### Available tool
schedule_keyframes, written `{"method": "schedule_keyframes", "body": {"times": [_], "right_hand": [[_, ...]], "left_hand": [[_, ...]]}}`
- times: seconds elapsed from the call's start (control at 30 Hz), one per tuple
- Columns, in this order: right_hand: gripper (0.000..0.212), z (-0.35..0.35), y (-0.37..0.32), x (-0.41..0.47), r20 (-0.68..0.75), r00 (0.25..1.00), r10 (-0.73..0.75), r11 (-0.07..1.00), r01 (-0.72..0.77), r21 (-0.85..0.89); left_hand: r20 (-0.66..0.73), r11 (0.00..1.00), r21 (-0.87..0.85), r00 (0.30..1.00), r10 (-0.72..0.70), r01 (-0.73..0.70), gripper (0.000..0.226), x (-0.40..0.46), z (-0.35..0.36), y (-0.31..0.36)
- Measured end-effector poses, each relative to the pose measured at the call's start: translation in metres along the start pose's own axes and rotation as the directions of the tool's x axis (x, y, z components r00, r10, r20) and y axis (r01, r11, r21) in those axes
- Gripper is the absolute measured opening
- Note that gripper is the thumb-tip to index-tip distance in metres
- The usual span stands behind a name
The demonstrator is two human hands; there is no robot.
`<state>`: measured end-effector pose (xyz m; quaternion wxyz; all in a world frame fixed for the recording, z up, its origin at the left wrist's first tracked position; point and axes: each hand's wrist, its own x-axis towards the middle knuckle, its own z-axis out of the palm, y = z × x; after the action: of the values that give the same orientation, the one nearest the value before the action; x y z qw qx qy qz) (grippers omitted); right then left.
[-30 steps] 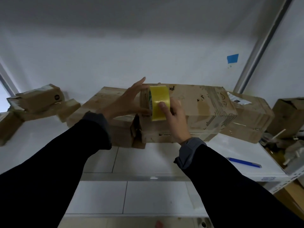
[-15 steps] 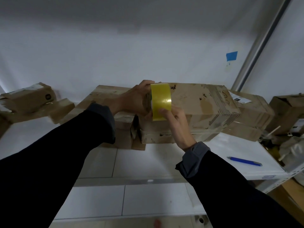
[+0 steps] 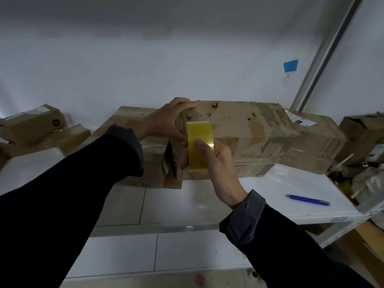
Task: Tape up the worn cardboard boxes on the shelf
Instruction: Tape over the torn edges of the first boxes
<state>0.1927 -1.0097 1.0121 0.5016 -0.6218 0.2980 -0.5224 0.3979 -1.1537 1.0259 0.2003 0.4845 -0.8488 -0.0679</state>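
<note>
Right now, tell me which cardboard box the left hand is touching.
The long middle box, lying on top of other boxes. The left hand grips its left end while the right hand holds the yellow tape roll in front of it. No hand touches the other boxes.

On your right, a blue pen (image 3: pixel 307 200) lies flat on a white board, its length running left to right, well apart from everything else. Behind it you see a white wall (image 3: pixel 145 69) with a small blue patch of tape (image 3: pixel 291 65) stuck high up, just left of a slanting grey metal upright (image 3: pixel 324 53). At the far right edge sits a heap of pale clutter (image 3: pixel 367 179), too blurred to name.
</note>
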Motion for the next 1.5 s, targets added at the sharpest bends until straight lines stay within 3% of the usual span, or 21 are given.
{"method": "schedule_keyframes", "body": {"times": [0.17, 0.37, 0.63, 0.77, 1.2, 1.37, 1.5], "right_hand": [[0.035, 0.006, -0.001, -0.004, 0.023, 0.998, 0.053, 0.996, -0.054, 0.067], [0.036, 0.005, 0.002, -0.002, 0.020, 0.993, 0.116, 0.985, -0.117, 0.128], [0.037, 0.000, -0.001, 0.002, 0.050, 0.978, 0.204, 0.967, -0.209, 0.147], [0.040, 0.000, -0.004, 0.005, 0.052, 0.982, 0.183, 0.972, -0.188, 0.144], [0.034, 0.009, -0.003, 0.000, 0.007, 0.991, 0.137, 0.989, -0.137, 0.046], [0.032, 0.011, 0.010, -0.015, -0.044, 0.969, 0.242, 0.969, -0.239, 0.066], [0.031, 0.003, 0.022, -0.021, -0.060, 0.950, 0.307, 0.952, -0.304, 0.042]], "left_hand": [[0.026, 0.963, 0.242, 0.993, 0.119, -0.122, 0.114, -0.002, -0.001, -0.001], [0.116, 0.920, 0.320, 0.974, 0.197, -0.224, 0.112, -0.010, 0.004, -0.003], [0.155, 0.904, 0.326, 0.959, 0.237, -0.276, 0.090, -0.023, 0.002, -0.006], [0.188, 0.919, 0.275, 0.953, 0.238, -0.284, 0.094, -0.018, -0.002, -0.005], [0.266, 0.957, 0.222, 0.956, 0.126, -0.188, 0.082, -0.016, -0.005, -0.002], [0.261, 0.983, 0.174, 0.965, 0.004, -0.051, 0.089, -0.014, -0.011, 0.008], [0.267, 0.987, 0.148, 0.963, 0.023, -0.064, 0.100, -0.009, -0.009, 0.002]]}}
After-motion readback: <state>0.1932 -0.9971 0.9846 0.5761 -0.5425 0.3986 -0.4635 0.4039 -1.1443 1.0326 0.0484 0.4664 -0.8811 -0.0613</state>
